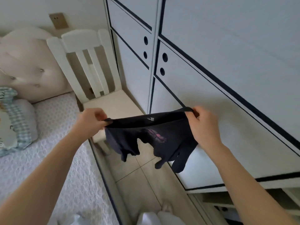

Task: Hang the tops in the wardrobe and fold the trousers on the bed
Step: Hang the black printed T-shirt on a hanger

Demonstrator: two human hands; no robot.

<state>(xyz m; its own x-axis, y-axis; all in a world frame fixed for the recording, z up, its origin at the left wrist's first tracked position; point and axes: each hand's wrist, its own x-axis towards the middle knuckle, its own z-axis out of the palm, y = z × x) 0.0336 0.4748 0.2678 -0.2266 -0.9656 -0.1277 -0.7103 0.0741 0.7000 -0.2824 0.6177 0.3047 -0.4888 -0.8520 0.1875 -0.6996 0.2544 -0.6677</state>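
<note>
By the wardrobe (227, 46), hands (90, 122) (205, 127) hold top (175, 130); print (156, 135) obscured.

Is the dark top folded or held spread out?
Held spread: left hand and right hand each pinch the black top at its upper edge, stretched taut between them; the rest hangs loose.

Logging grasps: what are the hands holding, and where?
A dark top, its neck opening stretched between left hand and right hand, each pinching one end.
</note>
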